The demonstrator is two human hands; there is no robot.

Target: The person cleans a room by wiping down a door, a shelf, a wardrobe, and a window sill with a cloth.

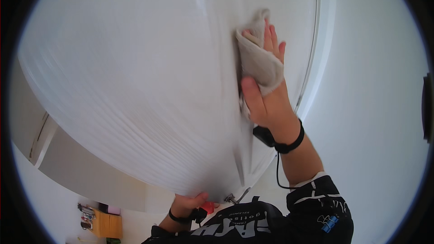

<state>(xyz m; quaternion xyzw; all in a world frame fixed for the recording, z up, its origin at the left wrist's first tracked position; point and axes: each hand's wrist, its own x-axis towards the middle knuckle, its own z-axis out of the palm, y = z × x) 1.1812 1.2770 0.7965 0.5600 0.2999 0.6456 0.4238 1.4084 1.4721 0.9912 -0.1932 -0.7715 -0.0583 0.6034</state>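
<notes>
My right hand (271, 101) presses a beige-grey cloth (262, 63) against a large white panel (135, 63) that looks like a door, just beside a raised vertical edge. The thumb lies over the folded cloth, and the fingers stretch upward, partly behind it. Low down, next to a metal handle (231, 198), is my left hand (184, 205) at the panel's lower end. It is closed, with the thumb pointing right above a small red thing (208, 207). What this red thing is, I cannot make out, and most of those fingers are hidden.
A white frame (312, 54) with a dark seam runs along the panel's right side, and beyond it is a pale wall (375, 90). At the lower left stands a wooden cabinet (107, 222) with small items on it. A black cable (278, 171) hangs from my right wrist.
</notes>
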